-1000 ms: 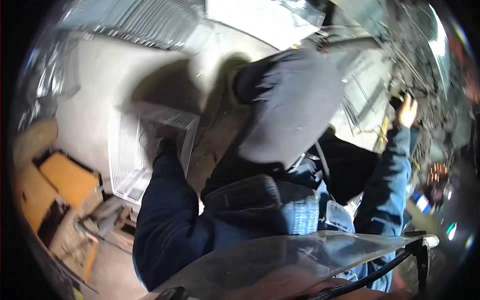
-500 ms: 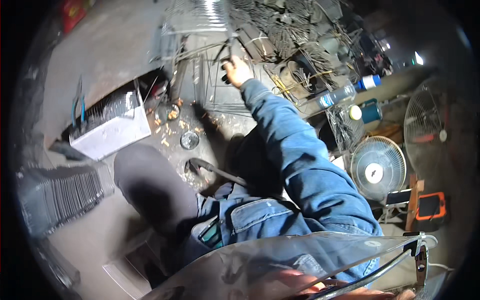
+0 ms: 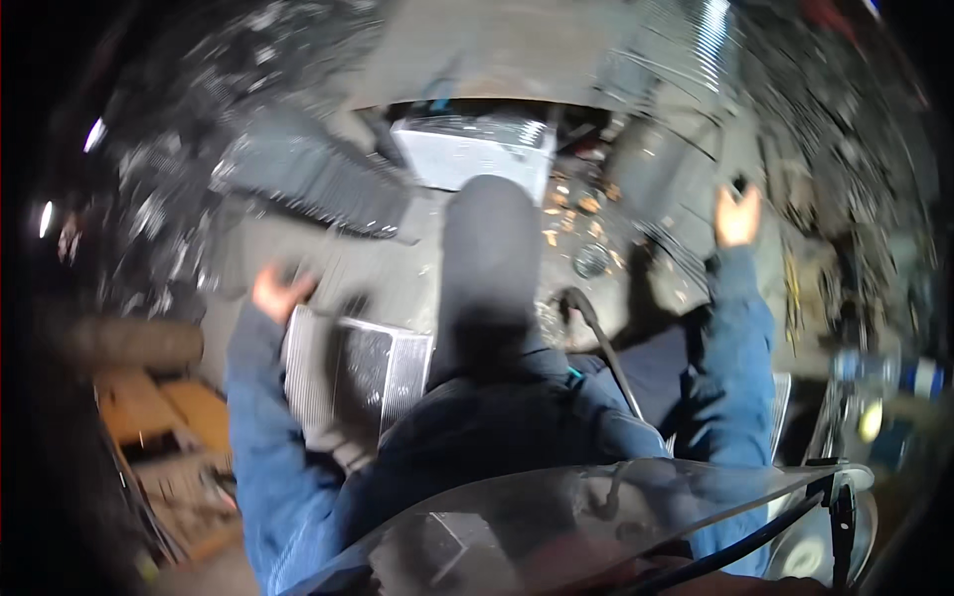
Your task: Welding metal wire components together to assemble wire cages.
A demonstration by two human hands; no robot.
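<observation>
The picture is smeared by motion. My left hand point(image 3: 279, 293) is raised at the left, fingers curled, just above the top corner of a flat wire grid panel point(image 3: 360, 366) that lies by my leg. I cannot tell whether it touches the panel. My right hand point(image 3: 737, 216) reaches out at the right toward blurred metal rods, with something small and dark at its fingertips. Both arms wear blue denim sleeves. My bent knee in dark trousers point(image 3: 492, 260) rises between the hands.
A white box point(image 3: 475, 149) stands beyond the knee, with a dark stack of wire grids point(image 3: 310, 179) to its left. A dark hose point(image 3: 594, 326) curves by my right leg. A clear face shield point(image 3: 596, 521) fills the lower edge. Wooden pieces point(image 3: 164, 422) lie at the lower left.
The view has swung round sharply. My right hand has left the wire frame it was reaching to and now sits at the right. My left hand has come into view by the grid panel.
</observation>
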